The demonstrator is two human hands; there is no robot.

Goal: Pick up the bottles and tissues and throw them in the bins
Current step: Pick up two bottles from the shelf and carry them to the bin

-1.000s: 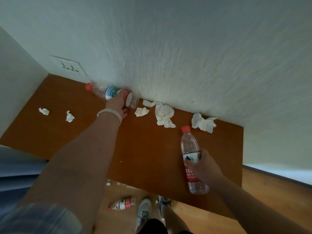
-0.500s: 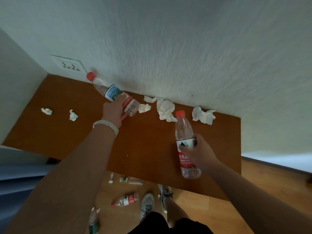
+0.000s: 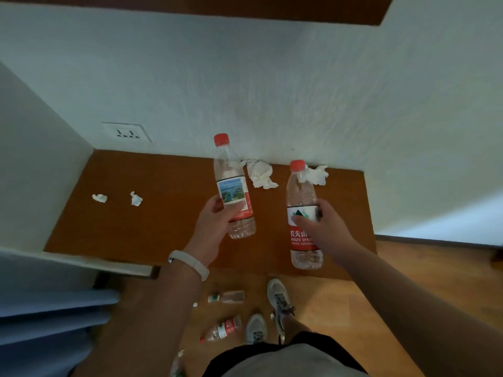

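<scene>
- The left hand (image 3: 215, 221), at the centre of the frame, grips the picture-label bottle (image 3: 234, 191). The fingers curl round its lower half and the thumb lies across the label's bottom edge.
- This bottle is clear with a red cap. It is held above the desk (image 3: 163, 213), cap toward the top of the frame and leaning slightly left.
- A white wristband (image 3: 190, 263) sits on the left wrist.
- The right hand (image 3: 324, 227), right of centre, holds the red-label bottle (image 3: 302, 213). The thumb presses on the front of the label and the fingers wrap round the bottle's right side.
- This clear, red-capped bottle stands nearly upright in the picture, with its base over the desk's near edge.
- A large tissue (image 3: 261, 175) lies crumpled on the desk against the wall, between the two bottle necks.
- Another crumpled tissue (image 3: 317, 175) lies just right of the red-label bottle's cap, partly behind its neck.
- A small tissue (image 3: 100, 198) and a second small tissue (image 3: 136, 198) lie near each other on the left of the desk, well apart from the hands.
- A wall socket (image 3: 126, 131) sits above the desk's left rear corner.
- On the wooden floor (image 3: 367, 308), lower centre, a green-label bottle (image 3: 226, 297) and a red-banded bottle (image 3: 221, 329) lie on their sides, just left of the person's shoes (image 3: 279, 297).
</scene>
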